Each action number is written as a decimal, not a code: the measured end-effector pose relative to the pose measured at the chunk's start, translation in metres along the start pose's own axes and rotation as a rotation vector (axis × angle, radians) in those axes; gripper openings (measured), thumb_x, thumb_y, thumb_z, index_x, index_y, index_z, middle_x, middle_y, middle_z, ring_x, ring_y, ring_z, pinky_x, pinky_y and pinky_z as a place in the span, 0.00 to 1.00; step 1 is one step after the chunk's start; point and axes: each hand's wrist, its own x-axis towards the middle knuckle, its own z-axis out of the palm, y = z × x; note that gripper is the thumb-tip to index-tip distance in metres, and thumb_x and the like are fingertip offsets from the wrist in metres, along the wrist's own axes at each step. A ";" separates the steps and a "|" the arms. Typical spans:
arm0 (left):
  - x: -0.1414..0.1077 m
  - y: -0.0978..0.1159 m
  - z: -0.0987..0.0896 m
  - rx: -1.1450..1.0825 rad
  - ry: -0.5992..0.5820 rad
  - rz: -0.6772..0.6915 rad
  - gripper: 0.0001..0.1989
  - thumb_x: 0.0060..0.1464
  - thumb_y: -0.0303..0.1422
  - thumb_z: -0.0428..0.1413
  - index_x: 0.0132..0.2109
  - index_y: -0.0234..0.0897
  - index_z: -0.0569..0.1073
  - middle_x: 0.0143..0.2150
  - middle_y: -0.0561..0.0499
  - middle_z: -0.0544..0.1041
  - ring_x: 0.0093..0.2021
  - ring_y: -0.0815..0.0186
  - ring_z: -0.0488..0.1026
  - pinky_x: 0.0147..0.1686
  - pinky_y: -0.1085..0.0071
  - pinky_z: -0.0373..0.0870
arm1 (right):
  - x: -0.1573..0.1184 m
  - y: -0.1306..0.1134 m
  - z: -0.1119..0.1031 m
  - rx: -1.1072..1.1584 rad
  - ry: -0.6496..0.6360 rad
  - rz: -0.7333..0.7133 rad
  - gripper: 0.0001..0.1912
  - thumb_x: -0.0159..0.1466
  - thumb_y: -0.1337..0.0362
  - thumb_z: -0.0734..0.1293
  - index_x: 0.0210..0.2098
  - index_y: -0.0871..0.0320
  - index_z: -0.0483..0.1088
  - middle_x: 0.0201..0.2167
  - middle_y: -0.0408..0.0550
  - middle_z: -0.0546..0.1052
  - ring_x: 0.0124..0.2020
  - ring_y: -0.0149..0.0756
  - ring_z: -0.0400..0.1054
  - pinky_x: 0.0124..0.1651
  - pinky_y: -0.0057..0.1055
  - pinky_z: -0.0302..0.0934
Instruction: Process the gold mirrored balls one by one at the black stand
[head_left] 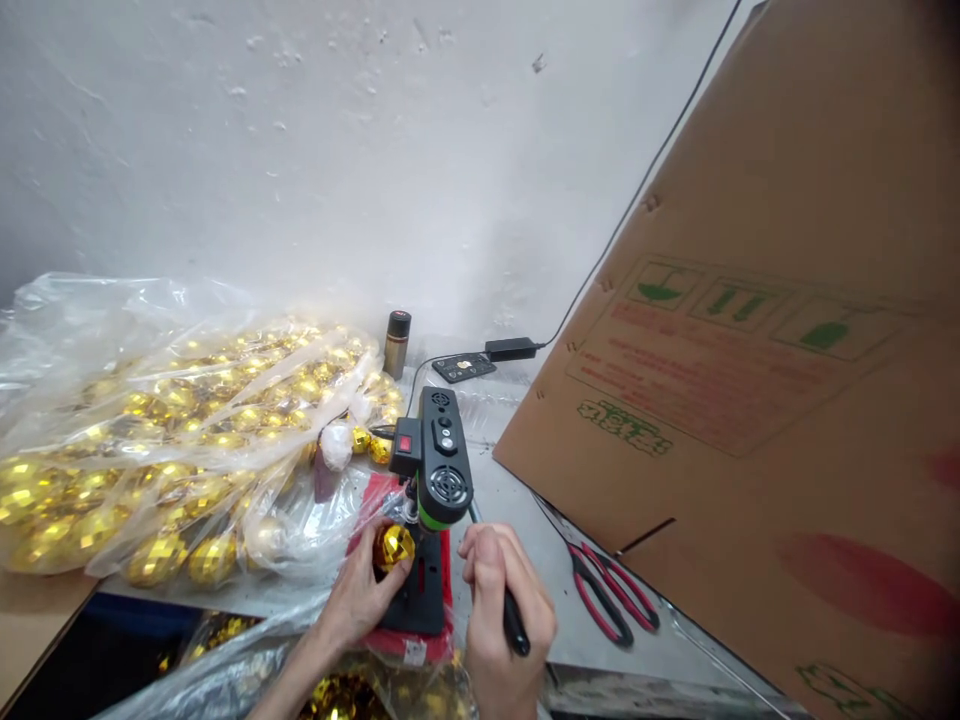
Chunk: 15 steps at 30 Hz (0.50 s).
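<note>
My left hand (362, 592) pinches a small gold mirror-tiled ball (394, 547) over the black base of a small bench drill press (445, 455). The ball is just below and left of the machine's green-ringed lower end; whether a bit touches it I cannot make out. My right hand (504, 610) is wrapped round the black lever handle (515, 622), whose metal rod reaches toward the drill press. A red switch (405, 443) sits on the machine's left side. Red material (448, 575) lies under the base.
A clear plastic bag (247, 390) full of gold balls spreads across the left. Behind the machine stand a dark can (397, 344) and a power adapter (511, 348). Red-handled pliers (611, 595) lie on the right, beside a large cardboard box (750, 450).
</note>
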 end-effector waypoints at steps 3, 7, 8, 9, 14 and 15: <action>-0.003 -0.001 0.003 0.147 -0.012 0.086 0.27 0.58 0.45 0.61 0.61 0.40 0.72 0.58 0.38 0.83 0.57 0.42 0.81 0.60 0.42 0.75 | -0.004 0.002 -0.001 -0.004 -0.005 -0.017 0.16 0.76 0.72 0.58 0.32 0.54 0.65 0.27 0.38 0.66 0.29 0.26 0.65 0.33 0.22 0.62; -0.003 -0.001 0.004 0.188 -0.018 0.148 0.29 0.58 0.42 0.62 0.64 0.38 0.71 0.60 0.35 0.82 0.59 0.41 0.81 0.61 0.42 0.76 | -0.009 0.005 -0.001 -0.006 -0.001 -0.029 0.16 0.76 0.74 0.57 0.33 0.54 0.65 0.28 0.38 0.66 0.30 0.26 0.66 0.33 0.22 0.63; -0.003 -0.001 0.005 0.189 -0.030 0.162 0.29 0.58 0.42 0.61 0.64 0.38 0.71 0.60 0.34 0.82 0.60 0.42 0.80 0.62 0.42 0.76 | -0.010 0.006 -0.001 -0.006 0.000 -0.029 0.16 0.76 0.74 0.57 0.33 0.54 0.65 0.28 0.38 0.66 0.30 0.26 0.66 0.33 0.22 0.63; -0.002 -0.001 0.006 0.189 -0.042 0.175 0.28 0.59 0.41 0.61 0.64 0.37 0.71 0.61 0.34 0.82 0.60 0.42 0.80 0.62 0.43 0.76 | -0.011 0.007 0.000 -0.005 0.000 -0.032 0.16 0.76 0.74 0.58 0.33 0.54 0.66 0.28 0.38 0.66 0.30 0.26 0.66 0.33 0.22 0.63; -0.003 -0.008 0.010 0.161 -0.075 0.228 0.27 0.58 0.37 0.62 0.63 0.38 0.71 0.60 0.35 0.81 0.60 0.43 0.79 0.62 0.43 0.76 | -0.014 0.009 -0.002 -0.025 -0.019 -0.032 0.15 0.75 0.74 0.58 0.35 0.54 0.67 0.28 0.38 0.67 0.30 0.26 0.67 0.33 0.22 0.63; -0.003 -0.010 0.010 0.152 -0.082 0.237 0.28 0.57 0.37 0.63 0.63 0.38 0.71 0.60 0.35 0.81 0.60 0.43 0.79 0.62 0.43 0.76 | -0.014 0.009 -0.003 -0.033 -0.028 -0.031 0.14 0.75 0.74 0.58 0.35 0.54 0.67 0.29 0.38 0.68 0.29 0.26 0.67 0.33 0.22 0.63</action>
